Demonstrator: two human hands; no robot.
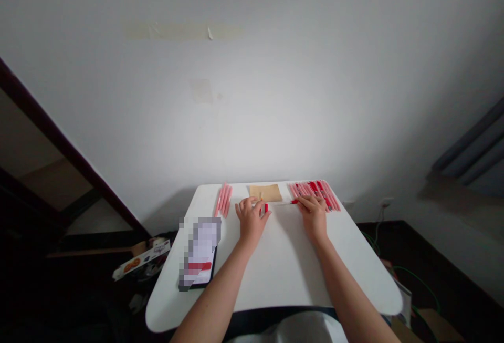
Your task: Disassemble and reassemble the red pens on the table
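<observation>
My left hand (252, 219) rests on the white table with its fingers spread and thumb apart. Small red pieces like pen caps (266, 208) lie by its thumb and index finger; whether it touches them is hard to see. My right hand (314, 216) is closed, fingertips together on the red end of a thin pen (294, 202), whose pale, slender length points left toward my other hand. Beyond my right hand lies a row of pink and red pens (315, 190), partly covered by it. Several pink pen tubes (223, 199) lie left of my left hand.
A tan piece of paper (271, 192) lies at the table's back edge. On the left of the white table (283, 274) is a phone (202, 259), its screen partly blurred. The wall (268, 122) stands right behind the table. Boxes and cables are on the floor at both sides.
</observation>
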